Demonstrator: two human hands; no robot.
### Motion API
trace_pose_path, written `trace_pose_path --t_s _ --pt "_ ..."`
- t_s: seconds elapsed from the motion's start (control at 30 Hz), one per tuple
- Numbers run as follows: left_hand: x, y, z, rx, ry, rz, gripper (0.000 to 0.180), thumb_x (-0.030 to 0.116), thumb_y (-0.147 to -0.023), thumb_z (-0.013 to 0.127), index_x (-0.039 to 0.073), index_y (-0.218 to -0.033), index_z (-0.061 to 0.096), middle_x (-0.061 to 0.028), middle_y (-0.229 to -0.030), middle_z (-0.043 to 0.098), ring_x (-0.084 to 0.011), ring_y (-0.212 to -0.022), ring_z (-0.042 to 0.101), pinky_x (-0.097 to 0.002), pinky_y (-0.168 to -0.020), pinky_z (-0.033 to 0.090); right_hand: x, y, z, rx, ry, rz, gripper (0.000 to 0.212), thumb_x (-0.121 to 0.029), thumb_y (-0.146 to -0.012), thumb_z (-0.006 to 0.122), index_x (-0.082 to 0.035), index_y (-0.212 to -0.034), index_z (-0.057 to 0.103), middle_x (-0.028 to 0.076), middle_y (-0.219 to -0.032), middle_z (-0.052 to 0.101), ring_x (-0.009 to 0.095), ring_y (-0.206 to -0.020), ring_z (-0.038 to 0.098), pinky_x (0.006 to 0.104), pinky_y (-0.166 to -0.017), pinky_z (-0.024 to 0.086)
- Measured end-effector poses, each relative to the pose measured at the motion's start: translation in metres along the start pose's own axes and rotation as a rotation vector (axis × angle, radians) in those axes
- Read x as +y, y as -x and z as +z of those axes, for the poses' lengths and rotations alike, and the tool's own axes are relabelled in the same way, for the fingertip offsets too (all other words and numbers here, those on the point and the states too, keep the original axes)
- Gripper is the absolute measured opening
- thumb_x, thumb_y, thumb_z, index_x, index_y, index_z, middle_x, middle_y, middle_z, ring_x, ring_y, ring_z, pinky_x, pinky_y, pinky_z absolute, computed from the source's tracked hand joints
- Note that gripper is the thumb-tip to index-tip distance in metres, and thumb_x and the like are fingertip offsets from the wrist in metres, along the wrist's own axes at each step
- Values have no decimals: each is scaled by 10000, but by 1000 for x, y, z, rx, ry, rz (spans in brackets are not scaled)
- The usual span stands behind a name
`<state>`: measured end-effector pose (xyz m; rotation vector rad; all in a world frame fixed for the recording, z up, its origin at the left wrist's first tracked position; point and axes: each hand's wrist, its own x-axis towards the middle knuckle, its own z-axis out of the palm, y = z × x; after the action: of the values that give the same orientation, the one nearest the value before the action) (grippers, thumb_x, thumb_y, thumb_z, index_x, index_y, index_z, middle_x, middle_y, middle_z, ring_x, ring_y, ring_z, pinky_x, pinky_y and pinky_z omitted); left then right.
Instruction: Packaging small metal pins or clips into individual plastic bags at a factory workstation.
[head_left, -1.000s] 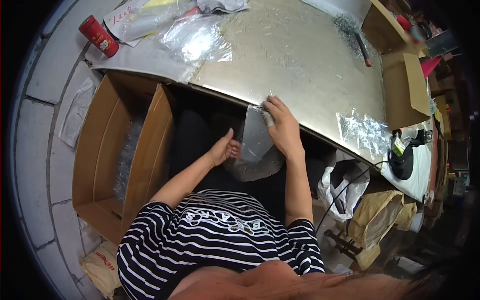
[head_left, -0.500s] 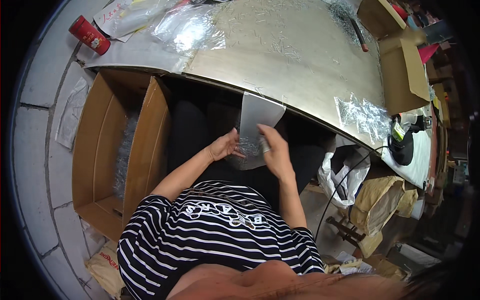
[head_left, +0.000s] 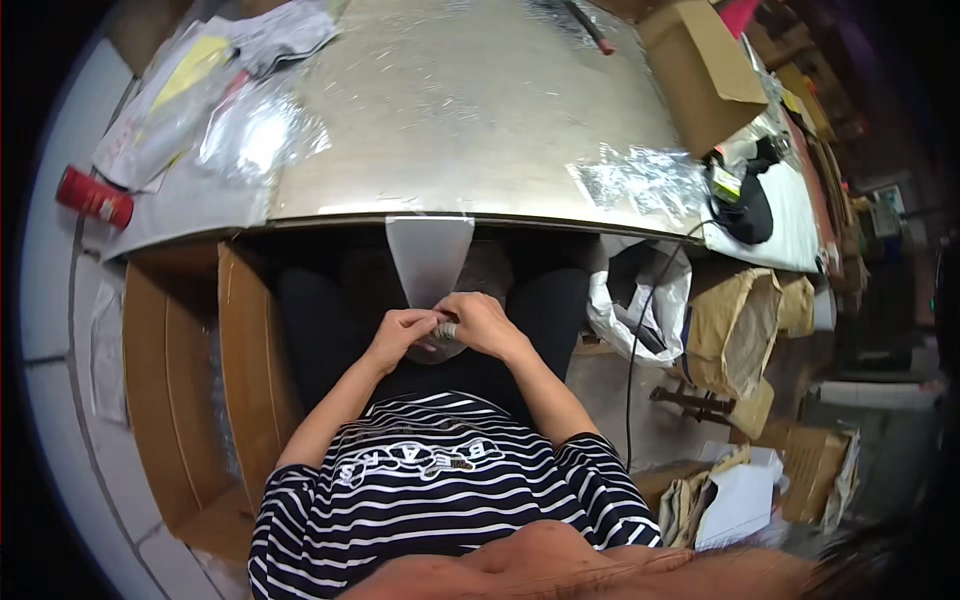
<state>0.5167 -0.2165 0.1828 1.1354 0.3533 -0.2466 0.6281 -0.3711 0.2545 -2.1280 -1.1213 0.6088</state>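
In front of my lap, my two hands meet at the lower end of a translucent plastic sheet [head_left: 430, 255] that hangs from the table's front edge. My left hand [head_left: 396, 338] pinches with thumb and fingertips. Against it, my right hand [head_left: 482, 325] is curled over, its fingers closed, with a whitish wrap around one finger. Whatever sits between the fingertips is too small and covered to name. A hazy clear film shows just under the hands.
The metal-topped table [head_left: 430, 130] carries thin scattered pieces and a plastic bag of them [head_left: 640, 185]. An open cardboard box [head_left: 245, 340] stands left, a red can [head_left: 95, 198] beyond it. A white bag [head_left: 640, 310], black cable [head_left: 632, 390] and paper sack [head_left: 735, 330] lie right.
My hands, apart on either side of the sheet's lower part before, have come together below it with fingers closed. The whole view has turned and shifted.
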Motion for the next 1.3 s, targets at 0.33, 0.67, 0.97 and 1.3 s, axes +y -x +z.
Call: trace_pose_path --t_s 0.33,0.67,0.97,1.3 --pt "115 -3 -27 224 -122 550 232 134 -970 515 -30 -1096 620 -146 -984 694 -213 -886 694 -279 -779 531 80 -29 -165 897 362 164 146 -111 -818 631 8 -901 651 193 -852 652 362 -840 625 411 -772 481" --pt "183 -35 -117 834 -1543 578 663 308 -886 603 -77 -1359 344 -259 -1394 392 -412 -1302 355 -467 -1085 294 23 -174 -135 557 341 -191 534 -118 -842 644 15 -1324 457 218 -1411 418 375 -1333 357 424 -1084 325" --pt "186 -27 -84 644 -1518 622 638 359 -817 664 39 -1336 477 -171 -1438 377 -338 -1361 323 -502 -1096 264 74 -464 -152 558 544 46 671 -494 -932 457 -72 -1439 337 223 -1512 265 410 -1404 217 517 -1131 210" --pt "142 -20 -80 627 -1601 652 570 344 -836 649 253 -1376 488 -146 -1505 317 -320 -1407 276 -574 -1092 209 49 -329 -114 243 681 -181 537 -353 -968 449 -157 -1457 346 162 -1533 261 376 -1414 220 506 -1130 211"
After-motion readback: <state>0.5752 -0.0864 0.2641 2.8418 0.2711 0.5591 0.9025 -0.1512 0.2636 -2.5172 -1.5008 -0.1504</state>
